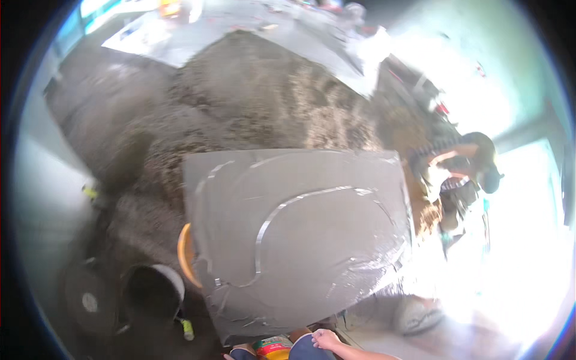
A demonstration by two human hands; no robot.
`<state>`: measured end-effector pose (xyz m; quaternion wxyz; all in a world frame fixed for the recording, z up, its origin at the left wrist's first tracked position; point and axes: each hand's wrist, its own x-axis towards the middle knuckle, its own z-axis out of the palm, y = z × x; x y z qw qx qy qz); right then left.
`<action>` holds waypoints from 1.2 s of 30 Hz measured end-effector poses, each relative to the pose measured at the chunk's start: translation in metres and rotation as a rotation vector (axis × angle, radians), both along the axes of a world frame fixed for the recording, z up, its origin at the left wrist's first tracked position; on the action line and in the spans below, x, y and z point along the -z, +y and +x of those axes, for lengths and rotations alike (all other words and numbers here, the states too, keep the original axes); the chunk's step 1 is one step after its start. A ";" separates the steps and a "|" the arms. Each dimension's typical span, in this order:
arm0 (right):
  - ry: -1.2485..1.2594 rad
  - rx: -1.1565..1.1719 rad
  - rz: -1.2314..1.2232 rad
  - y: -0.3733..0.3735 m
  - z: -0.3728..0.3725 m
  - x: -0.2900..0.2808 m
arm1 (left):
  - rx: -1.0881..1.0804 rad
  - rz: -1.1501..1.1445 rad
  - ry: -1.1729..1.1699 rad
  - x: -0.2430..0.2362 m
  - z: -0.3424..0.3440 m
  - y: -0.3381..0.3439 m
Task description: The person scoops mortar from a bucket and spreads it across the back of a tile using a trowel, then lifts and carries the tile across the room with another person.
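Note:
My right hand (324, 339) is at the lower edge, by my knee in dark blue cloth (309, 350). Its fingers are curled together against the edge of the cloth; whether they grip it is too blurred to tell. Between my knees sits a tub (273, 346) with a red, green and yellow label. Of my left hand nothing can be made out; a sliver of skin shows left of the other knee. Before me lies a broad grey board or tabletop (318, 246), seemingly under shiny plastic film, with a pale curved strip (264, 231) across it.
An orange curved rim (188, 255) juts out at the board's left. A dark bucket with a white rim (174, 282) stands lower left. To the right another person (462, 168) bends low near a pale sack-like bundle (416, 315). Brown, rough-textured ground (258, 96) lies beyond.

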<state>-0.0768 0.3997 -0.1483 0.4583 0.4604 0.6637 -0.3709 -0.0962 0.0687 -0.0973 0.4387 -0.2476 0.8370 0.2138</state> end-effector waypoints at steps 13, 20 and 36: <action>0.165 0.066 0.106 0.069 0.083 -0.018 | 0.205 -0.018 -0.051 0.005 0.017 0.048; 0.271 -0.043 0.164 0.088 0.117 -0.083 | 0.218 -0.063 0.037 -0.078 0.088 -0.017; -0.338 0.003 -0.155 0.106 0.198 -0.073 | -0.204 -0.056 0.211 -0.134 0.085 -0.047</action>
